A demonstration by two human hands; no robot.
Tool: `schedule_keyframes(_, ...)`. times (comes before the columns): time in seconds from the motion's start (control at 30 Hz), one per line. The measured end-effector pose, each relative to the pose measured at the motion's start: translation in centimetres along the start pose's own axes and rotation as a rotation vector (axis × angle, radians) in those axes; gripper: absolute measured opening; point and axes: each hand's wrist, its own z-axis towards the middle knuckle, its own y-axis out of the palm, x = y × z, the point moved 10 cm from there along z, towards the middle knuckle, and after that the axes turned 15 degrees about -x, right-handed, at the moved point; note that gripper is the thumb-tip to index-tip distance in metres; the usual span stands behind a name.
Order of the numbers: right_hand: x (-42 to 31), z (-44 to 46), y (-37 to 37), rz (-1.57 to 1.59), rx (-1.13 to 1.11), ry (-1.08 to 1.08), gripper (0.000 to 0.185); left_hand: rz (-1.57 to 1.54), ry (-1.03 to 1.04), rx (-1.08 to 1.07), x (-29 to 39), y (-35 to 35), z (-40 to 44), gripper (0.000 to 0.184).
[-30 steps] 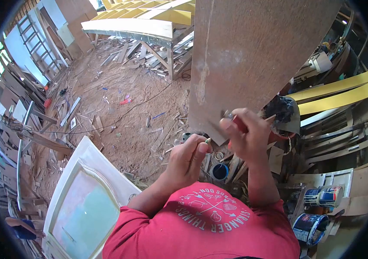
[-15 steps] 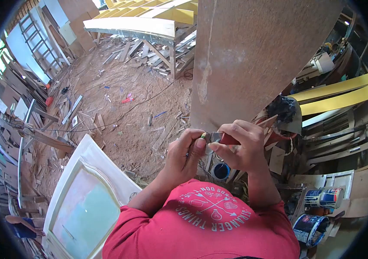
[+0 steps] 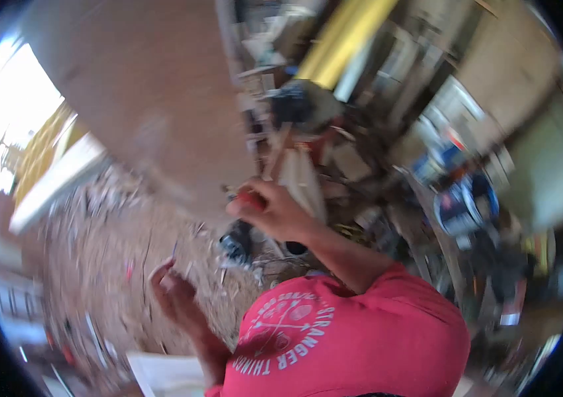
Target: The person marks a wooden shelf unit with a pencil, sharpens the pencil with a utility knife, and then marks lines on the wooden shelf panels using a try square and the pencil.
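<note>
The view is smeared by motion. My right hand [image 3: 269, 210] is closed round a red-handled tool [image 3: 250, 201], in front of the lower edge of a large brown board [image 3: 182, 99]. A small metallic part of the tool shows at its left end. Lower and to the left, my left hand [image 3: 174, 294] is over the littered floor. Its fingers are blurred, and whether anything small is between them cannot be made out. The two hands are well apart.
A dark container [image 3: 236, 243] stands below my right hand. On the right are paint cans [image 3: 456, 206], yellow strips [image 3: 347, 40] and a black plastic bag [image 3: 291, 102]. A white panel [image 3: 169, 376] lies at the bottom left. Scraps cover the brown floor [image 3: 96, 264].
The camera view has swung to the right. My hands, together at the tool half a second ago, are now apart. The left has dropped away; the right still holds the red-handled tool.
</note>
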Motion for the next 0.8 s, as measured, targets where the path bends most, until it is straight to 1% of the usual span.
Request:
schedule_keyframes(0.03, 2.0, -1.7, -1.7, 0.000, 0.069, 0.025, 0.040, 0.006, 0.039, -0.027, -0.3, 0.6, 0.2, 0.033)
schedule_keyframes(0.07, 3.9, -4.1, -4.1, 0.031, 0.122, 0.094, 0.039, 0.008, 0.029, -0.072, -1.0, 1.5, 0.5, 0.036)
schedule_keyframes(0.1, 5.3, -6.0, -6.0, 0.070, 0.158, 0.149, 0.039, 0.073, 0.010, -0.072, -1.1, 2.5, 0.8, 0.042)
schedule_keyframes(0.13, 6.8, -7.5, -7.3, 0.119, 0.179, 0.194, 0.038, 0.084, -0.007, -0.127, -1.8, 3.9, 1.3, 0.044)
schedule_keyframes(0.17, 8.6, -9.8, -9.5, 0.023, 0.229, 0.212, 0.036, 0.102, -0.021, -0.165, -2.5, 4.8, 1.6, 0.045)
schedule_keyframes(0.2, 11.4, -11.8, -11.1, 0.169, 0.282, 0.262, 0.037, 0.120, -0.037, -0.193, -3.0, 5.3, 2.6, 0.048)
schedule_keyframes(0.23, 13.4, -14.2, -12.7, 0.317, 0.329, 0.306, 0.038, 0.161, -0.027, -0.278, -3.1, 6.7, 3.3, 0.051)
schedule_keyframes(0.3, 12.3, -20.8, -18.2, 0.171, 0.542, 0.409, 0.042, 0.169, -0.020, -0.385, -3.7, 9.1, 4.1, 0.050)
schedule_keyframes(0.33, 10.7, -24.0, -20.3, 0.149, 0.633, 0.487, 0.044, 0.170, -0.016, -0.431, -4.0, 10.3, 4.4, 0.050)
schedule_keyframes(0.37, 8.5, -27.1, -22.3, 0.126, 0.718, 0.563, 0.045, 0.125, -0.026, -0.474, -4.3, 11.4, 4.6, 0.046)
schedule_keyframes(0.43, 4.5, -32.7, -26.2, -0.038, 0.890, 0.684, 0.045, 0.080, -0.057, -0.513, -5.0, 13.6, 4.6, 0.043)
schedule_keyframes(0.5, 0.9, -37.7, -30.9, -0.419, 0.967, 0.728, 0.043, 0.017, -0.118, -0.542, -4.9, 15.8, 4.2, 0.036)
schedule_keyframes(0.57, -1.3, -41.3, -36.1, -0.771, 0.917, 0.856, 0.036, 0.035, -0.084, -0.614, -4.4, 18.0, 3.5, 0.033)
schedule_keyframes(0.6, -2.3, -42.3, -38.2, -0.801, 0.928, 0.895, 0.034, 0.045, -0.067, -0.636, -4.4, 18.6, 3.3, 0.032)
schedule_keyframes(0.63, -2.1, -43.3, -40.8, -0.929, 0.838, 0.955, 0.033, 0.057, -0.035, -0.672, -4.7, 19.0, 3.0, 0.030)
schedule_keyframes(0.67, -2.4, -43.1, -42.5, -1.046, 0.727, 0.983, 0.034, 0.078, -0.005, -0.692, -4.9, 18.8, 2.8, 0.029)
schedule_keyframes(0.7, 0.0, -44.1, -45.7, -1.142, 0.550, 0.969, 0.034, 0.040, -0.036, -0.660, -4.7, 18.9, 2.4, 0.027)
schedule_keyframes(0.73, 2.8, -45.4, -48.5, -1.159, 0.333, 1.011, 0.034, 0.007, -0.059, -0.609, -4.1, 19.1, 1.6, 0.027)
schedule_keyframes(0.77, 5.6, -47.2, -51.2, -1.190, 0.334, 0.905, 0.027, 0.016, -0.064, -0.634, -3.4, 19.3, 1.2, 0.028)
schedule_keyframes(0.8, 8.4, -49.1, -53.8, -1.222, 0.331, 0.801, 0.033, 0.029, -0.071, -0.651, -2.7, 19.5, 1.3, 0.030)
